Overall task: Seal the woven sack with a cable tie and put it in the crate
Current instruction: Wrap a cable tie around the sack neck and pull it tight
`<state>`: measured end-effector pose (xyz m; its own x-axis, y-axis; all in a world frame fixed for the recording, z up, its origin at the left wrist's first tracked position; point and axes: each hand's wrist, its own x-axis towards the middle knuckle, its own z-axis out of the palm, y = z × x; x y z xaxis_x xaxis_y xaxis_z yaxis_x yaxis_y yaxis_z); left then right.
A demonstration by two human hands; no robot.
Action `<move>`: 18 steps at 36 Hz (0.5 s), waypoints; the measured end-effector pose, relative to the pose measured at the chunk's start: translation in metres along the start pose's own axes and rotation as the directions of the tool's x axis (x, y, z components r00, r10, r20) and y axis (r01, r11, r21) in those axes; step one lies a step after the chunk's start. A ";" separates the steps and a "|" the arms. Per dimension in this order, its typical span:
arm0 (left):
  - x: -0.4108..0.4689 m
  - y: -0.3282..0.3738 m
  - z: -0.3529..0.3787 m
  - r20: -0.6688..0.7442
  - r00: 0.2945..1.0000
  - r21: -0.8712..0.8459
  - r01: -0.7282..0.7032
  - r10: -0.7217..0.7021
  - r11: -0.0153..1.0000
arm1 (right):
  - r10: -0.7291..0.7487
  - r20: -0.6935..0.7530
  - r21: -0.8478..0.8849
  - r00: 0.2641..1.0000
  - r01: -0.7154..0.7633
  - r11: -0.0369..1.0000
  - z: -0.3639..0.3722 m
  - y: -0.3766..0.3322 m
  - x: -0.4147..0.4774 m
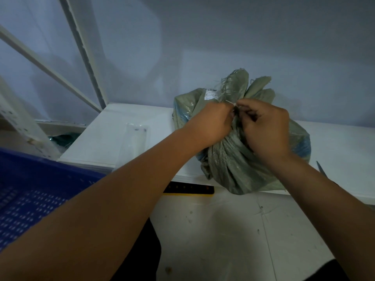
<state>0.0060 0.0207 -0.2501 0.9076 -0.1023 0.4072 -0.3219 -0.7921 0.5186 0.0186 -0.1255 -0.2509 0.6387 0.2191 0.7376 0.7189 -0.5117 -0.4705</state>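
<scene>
A green woven sack (229, 159) sits on a low white shelf (101, 138), its mouth bunched into a neck with frayed ends sticking up. A thin white cable tie (231, 102) shows at the neck. My left hand (209, 124) is closed around the gathered neck on its left side. My right hand (265, 126) pinches the cable tie from the right; its fingertips meet the left hand at the neck. Most of the tie is hidden by my fingers. The blue perforated crate (30, 199) stands at the lower left.
A clear plastic packet (135, 142) lies on the shelf left of the sack. A black and yellow power strip (188, 188) sits under the shelf edge. White metal rack posts (85, 51) rise at the left. A thin dark tool tip (321, 169) shows at the right.
</scene>
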 end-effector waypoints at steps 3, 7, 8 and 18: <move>0.001 0.005 -0.005 -0.002 0.995 -0.131 0.096 -0.097 0.987 | -0.014 0.019 -0.007 1.000 0.014 1.000 -0.001 -0.003 0.001; 0.000 0.014 -0.007 -0.012 0.962 -0.367 0.251 -0.274 0.896 | 0.005 0.049 -0.010 0.999 -0.005 1.000 0.001 -0.004 0.000; 0.000 0.014 -0.006 -0.032 0.959 -0.366 0.251 -0.282 0.896 | 0.012 0.050 -0.013 0.999 -0.011 1.000 0.001 -0.004 0.000; 0.003 0.007 -0.003 -0.108 0.946 -0.397 0.240 -0.305 0.886 | 0.260 -0.075 -0.054 0.963 -0.264 0.963 0.001 0.000 0.005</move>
<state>0.0054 0.0172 -0.2433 0.9279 0.2094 0.3085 -0.1744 -0.4873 0.8556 0.0217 -0.1235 -0.2478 0.7812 0.0155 0.6241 0.5085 -0.5957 -0.6217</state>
